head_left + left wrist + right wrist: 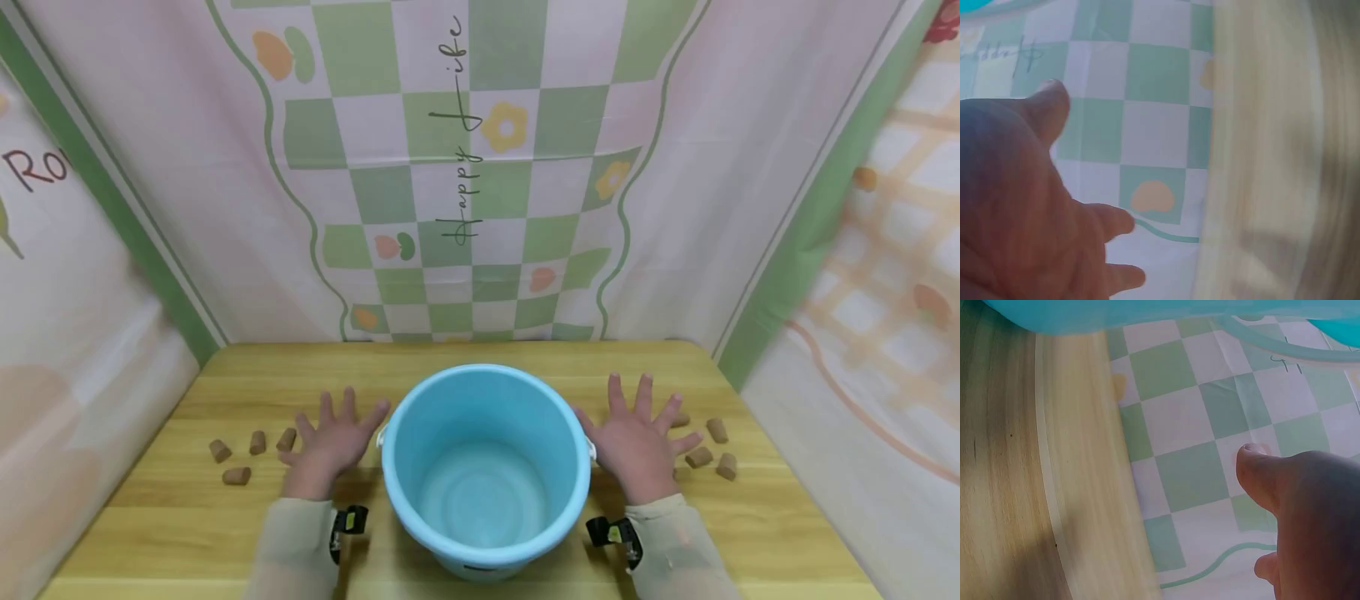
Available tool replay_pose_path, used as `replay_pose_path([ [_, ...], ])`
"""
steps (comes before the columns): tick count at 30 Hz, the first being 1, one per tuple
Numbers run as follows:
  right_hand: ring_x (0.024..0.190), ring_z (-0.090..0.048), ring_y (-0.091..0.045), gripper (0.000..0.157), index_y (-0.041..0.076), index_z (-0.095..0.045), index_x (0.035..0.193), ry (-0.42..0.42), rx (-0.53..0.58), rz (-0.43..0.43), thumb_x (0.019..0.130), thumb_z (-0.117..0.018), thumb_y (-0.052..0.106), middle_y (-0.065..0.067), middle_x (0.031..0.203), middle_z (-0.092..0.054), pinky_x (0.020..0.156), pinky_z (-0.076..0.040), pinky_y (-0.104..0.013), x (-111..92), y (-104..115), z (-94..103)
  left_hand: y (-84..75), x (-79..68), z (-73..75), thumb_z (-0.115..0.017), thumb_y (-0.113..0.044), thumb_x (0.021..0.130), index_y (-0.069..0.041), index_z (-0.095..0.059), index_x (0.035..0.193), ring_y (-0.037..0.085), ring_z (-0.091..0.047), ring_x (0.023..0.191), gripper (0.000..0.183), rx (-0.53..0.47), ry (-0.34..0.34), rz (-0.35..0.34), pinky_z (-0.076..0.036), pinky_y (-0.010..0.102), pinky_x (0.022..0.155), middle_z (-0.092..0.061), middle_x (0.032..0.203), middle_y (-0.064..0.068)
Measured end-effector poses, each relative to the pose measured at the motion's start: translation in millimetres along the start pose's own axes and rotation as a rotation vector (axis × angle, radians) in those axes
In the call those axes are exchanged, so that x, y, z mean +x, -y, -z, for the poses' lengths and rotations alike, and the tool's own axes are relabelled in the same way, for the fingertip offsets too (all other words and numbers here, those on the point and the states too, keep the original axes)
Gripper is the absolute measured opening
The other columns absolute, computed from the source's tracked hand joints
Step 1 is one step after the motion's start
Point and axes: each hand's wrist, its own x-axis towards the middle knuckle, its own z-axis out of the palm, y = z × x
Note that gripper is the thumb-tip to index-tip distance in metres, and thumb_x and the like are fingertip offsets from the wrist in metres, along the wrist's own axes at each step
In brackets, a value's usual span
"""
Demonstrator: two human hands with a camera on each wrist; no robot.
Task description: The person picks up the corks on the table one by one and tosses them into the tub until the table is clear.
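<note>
A light blue bucket [486, 542] stands upright in the middle of the wooden table, and no objects show inside it. Left of it, my left hand [333, 446] has its fingers spread wide, the thumb close to the bucket's white handle joint. On the other side my right hand [633, 442] is spread the same way, its thumb overlapping the bucket's rim in the head view. Both palms hold nothing. In the left wrist view the left thumb [1050, 115] and two fingertips show; the right wrist view shows the right thumb [1260, 475] below the bucket's side [1085, 315].
Several small brown cork-like pieces [257, 442] lie left of the left hand. More such pieces [717, 430] lie beyond the right hand, one partly hidden by its fingers. The wooden table [420, 354] ends at a checkered cloth backdrop [495, 192], with cloth walls at both sides.
</note>
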Motion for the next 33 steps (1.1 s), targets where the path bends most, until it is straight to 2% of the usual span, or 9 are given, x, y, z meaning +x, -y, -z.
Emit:
replay_pose_path([
  [8,0.118,0.035,-0.051,0.102,0.017,-0.009,0.151,-0.004,-0.007,0.009,0.076,-0.016,0.085,-0.025,0.149,0.015,0.071,0.022,-0.075,1.7,-1.4,0.7,4.0,0.2,22.2,-0.026,-0.079,0.081,-0.022,0.010,0.149,0.044,0.023,0.130,0.096,-0.285,0.026,-0.167,0.009,0.074,0.088,0.025,0.150,0.009],
  [11,0.119,0.034,-0.052,0.102,0.017,-0.009,0.151,-0.008,-0.004,0.007,0.076,-0.016,0.085,-0.025,0.149,0.015,0.071,0.022,-0.075,1.6,-1.6,0.9,6.0,-4.9,30.6,-0.034,-0.070,0.087,-0.030,0.009,0.149,0.035,0.018,0.135,0.084,-0.464,0.092,-0.278,0.001,0.070,0.095,0.021,0.152,0.001],
  [14,0.119,0.033,-0.052,0.102,0.017,-0.010,0.151,-0.009,-0.004,0.004,0.076,-0.016,0.085,-0.025,0.149,0.015,0.071,0.022,-0.075,1.3,-1.6,1.4,7.3,-12.6,38.0,-0.038,-0.056,0.095,-0.042,0.006,0.147,0.033,0.011,0.137,0.069,-0.624,0.183,-0.398,-0.007,0.068,0.098,0.019,0.152,-0.005],
  [17,0.119,0.034,-0.052,0.102,0.016,-0.010,0.151,-0.006,-0.001,0.004,0.076,-0.016,0.085,-0.025,0.149,0.016,0.071,0.021,-0.076,1.1,-1.8,1.9,5.6,-20.7,44.1,-0.041,-0.049,0.096,-0.050,0.001,0.144,0.034,0.008,0.137,0.064,-0.713,0.253,-0.499,-0.012,0.067,0.097,0.016,0.151,-0.009],
  [20,0.119,0.034,-0.052,0.103,0.015,-0.011,0.151,-0.007,0.007,0.004,0.076,-0.017,0.085,-0.025,0.148,0.017,0.071,0.020,-0.077,0.7,-2.3,2.1,0.4,-29.2,49.0,-0.048,-0.054,0.092,-0.051,0.000,0.144,0.033,0.007,0.138,0.071,-0.710,0.287,-0.588,-0.016,0.066,0.097,0.014,0.151,-0.012],
  [24,0.119,0.033,-0.053,0.103,0.015,-0.012,0.151,-0.010,0.012,0.003,0.076,-0.018,0.085,-0.025,0.149,0.016,0.070,0.019,-0.078,0.0,-3.1,1.6,-7.3,-39.2,53.4,-0.053,-0.064,0.083,-0.045,0.003,0.146,0.034,0.002,0.138,0.086,-0.605,0.282,-0.721,-0.022,0.067,0.094,0.011,0.153,-0.010],
  [27,0.119,0.034,-0.053,0.103,0.015,-0.011,0.151,-0.009,0.011,0.000,0.075,-0.018,0.085,-0.025,0.149,0.016,0.070,0.019,-0.078,-0.3,-3.9,0.7,-12.6,-44.4,53.6,-0.054,-0.064,0.082,-0.040,0.002,0.148,0.039,0.000,0.137,0.091,-0.553,0.288,-0.813,-0.019,0.069,0.094,0.010,0.154,-0.004],
  [30,0.119,0.034,-0.052,0.103,0.016,-0.011,0.151,-0.011,0.011,-0.003,0.075,-0.018,0.085,-0.025,0.149,0.016,0.070,0.019,-0.078,-0.4,-4.6,-0.3,-17.4,-48.4,50.1,-0.058,-0.064,0.080,-0.036,0.000,0.149,0.041,0.001,0.136,0.094,-0.536,0.312,-0.861,-0.013,0.070,0.094,0.009,0.154,-0.001],
  [33,0.119,0.033,-0.053,0.103,0.016,-0.011,0.151,-0.013,0.014,-0.005,0.075,-0.018,0.085,-0.025,0.148,0.016,0.070,0.019,-0.078,-0.6,-5.2,-1.1,-21.3,-51.6,44.5,-0.059,-0.065,0.079,-0.035,-0.002,0.150,0.045,0.000,0.135,0.096,-0.486,0.314,-0.864,-0.016,0.072,0.092,0.009,0.154,0.000],
])
